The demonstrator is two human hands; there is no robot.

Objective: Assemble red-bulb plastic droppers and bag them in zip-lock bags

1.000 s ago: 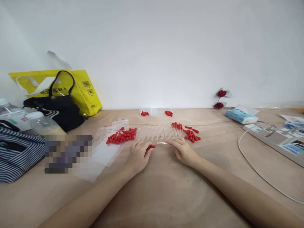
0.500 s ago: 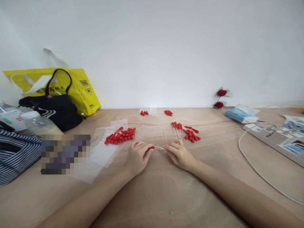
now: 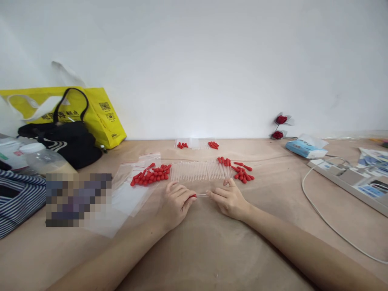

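Note:
Pinched in my left hand [image 3: 178, 204] is a red rubber bulb [image 3: 193, 196], mostly hidden by the fingers. A thin clear dropper tube [image 3: 201, 195] bridges the gap between the hands, its left end at the bulb. My right hand [image 3: 228, 198] is closed on the tube's other end. Beyond the hands lies a row of clear dropper tubes [image 3: 194, 171], side by side. Left of the row is a pile of red bulbs [image 3: 153, 176] on clear zip bags [image 3: 123, 200]. Several red bulbs [image 3: 224, 161] lie at the row's right end, with more loose red bulbs [image 3: 242, 173] beside them.
Farther back, a clear bag [image 3: 194, 143] lies between two small groups of red bulbs. At left stand a yellow bag [image 3: 110, 129], a black bag [image 3: 75, 145] and a bottle [image 3: 51, 161]. A tissue pack [image 3: 306, 148], power strip [image 3: 354, 184] and white cable [image 3: 318, 210] occupy the right.
Both hands have come slightly nearer to me, with the bulb and tube between them. The tube, slightly slanted before, is now nearly level. The view has shifted a little.

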